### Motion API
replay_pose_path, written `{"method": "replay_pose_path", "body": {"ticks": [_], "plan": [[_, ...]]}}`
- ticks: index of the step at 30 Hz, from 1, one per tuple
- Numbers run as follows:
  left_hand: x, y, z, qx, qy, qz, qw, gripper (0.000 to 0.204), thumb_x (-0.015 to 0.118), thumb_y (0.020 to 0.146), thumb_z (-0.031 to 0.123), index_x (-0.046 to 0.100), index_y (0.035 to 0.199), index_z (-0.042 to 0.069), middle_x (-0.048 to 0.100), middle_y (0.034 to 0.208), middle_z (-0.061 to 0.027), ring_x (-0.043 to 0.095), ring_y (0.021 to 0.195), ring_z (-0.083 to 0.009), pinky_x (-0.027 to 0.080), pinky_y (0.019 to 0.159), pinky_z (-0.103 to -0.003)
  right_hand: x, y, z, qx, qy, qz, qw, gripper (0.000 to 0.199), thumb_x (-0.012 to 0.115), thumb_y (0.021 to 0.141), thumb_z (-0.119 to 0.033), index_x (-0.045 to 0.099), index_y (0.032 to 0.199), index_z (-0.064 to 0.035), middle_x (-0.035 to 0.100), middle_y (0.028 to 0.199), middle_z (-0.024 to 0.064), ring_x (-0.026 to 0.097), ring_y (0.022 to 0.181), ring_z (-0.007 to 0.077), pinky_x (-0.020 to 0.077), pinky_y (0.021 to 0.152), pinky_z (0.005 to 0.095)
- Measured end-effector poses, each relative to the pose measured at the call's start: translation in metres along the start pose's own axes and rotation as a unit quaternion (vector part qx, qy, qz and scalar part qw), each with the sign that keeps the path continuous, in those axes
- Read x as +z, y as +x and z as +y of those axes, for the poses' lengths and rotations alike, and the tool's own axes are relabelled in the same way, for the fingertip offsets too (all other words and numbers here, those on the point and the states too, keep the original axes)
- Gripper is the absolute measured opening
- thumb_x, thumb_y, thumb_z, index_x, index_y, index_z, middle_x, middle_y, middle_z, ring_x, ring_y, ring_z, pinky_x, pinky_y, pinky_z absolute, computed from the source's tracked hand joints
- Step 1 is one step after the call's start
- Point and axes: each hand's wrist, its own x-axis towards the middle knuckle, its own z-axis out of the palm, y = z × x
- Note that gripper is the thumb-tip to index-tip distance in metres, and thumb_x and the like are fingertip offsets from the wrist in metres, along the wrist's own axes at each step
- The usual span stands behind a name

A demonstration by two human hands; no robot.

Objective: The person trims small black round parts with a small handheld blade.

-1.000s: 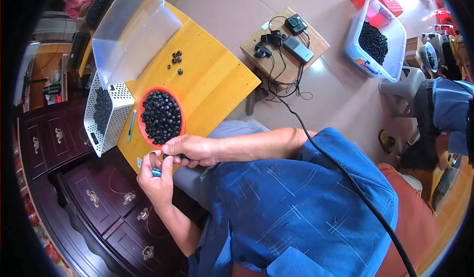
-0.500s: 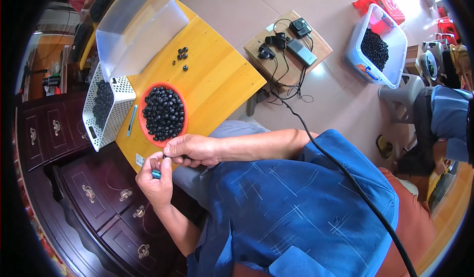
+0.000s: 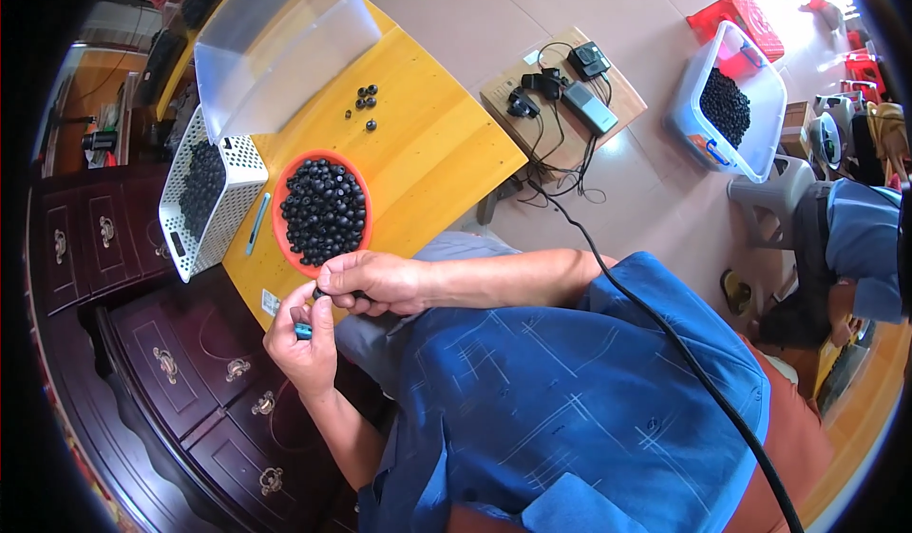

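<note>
The two hands meet just below the near rim of an orange-red bowl on the yellow worktop, with a small dark bead between their fingertips. The right hand, its forearm coming in from the picture's right, pinches the bead between thumb and forefinger and lies nearer the bowl; further dark matter shows beneath its curled fingers, too obscured to identify. The left hand, reaching up from below, is closed around a short teal object, its fingertips also at the bead. From both hands the bowl lies upward in the picture, its long axis nearly upright there. The pinched bead is black, mostly covered, and shows no clear long axis. The heaped beads are rounded, black and slightly glossy, some bearing a pale spot or hole.
</note>
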Motion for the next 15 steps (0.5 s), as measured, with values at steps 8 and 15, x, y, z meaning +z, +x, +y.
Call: {"method": "replay_pose_path", "body": {"ticks": [8,15], "plan": [[0.007,-0.001,0.000,0.031,0.044,0.072,0.996,0.022,0.078,0.091,0.001,0.075,0.113,-0.004,0.071,0.081,-0.0030,0.057,0.066,-0.0078,0.047,0.062,-0.025,0.008,0.005,-0.001,-0.047,-0.007,-0.007,0.999,0.019,0.060,0.107,-0.032,0.059,0.093,-0.0183,0.052,0.076,-0.0069,0.040,0.059,0.0028,0.0254,0.047,0.0193],[0.015,0.006,0.000,0.173,0.121,0.140,0.967,0.017,0.085,0.085,0.002,0.073,0.097,0.001,0.070,0.076,-0.0096,0.063,0.060,-0.0210,0.049,0.055,-0.031,0.010,0.010,0.001,-0.068,-0.002,0.013,0.998,0.019,0.060,0.107,-0.031,0.060,0.095,-0.0171,0.048,0.075,-0.0069,0.037,0.061,0.0027,0.0249,0.048,0.0193]]}}
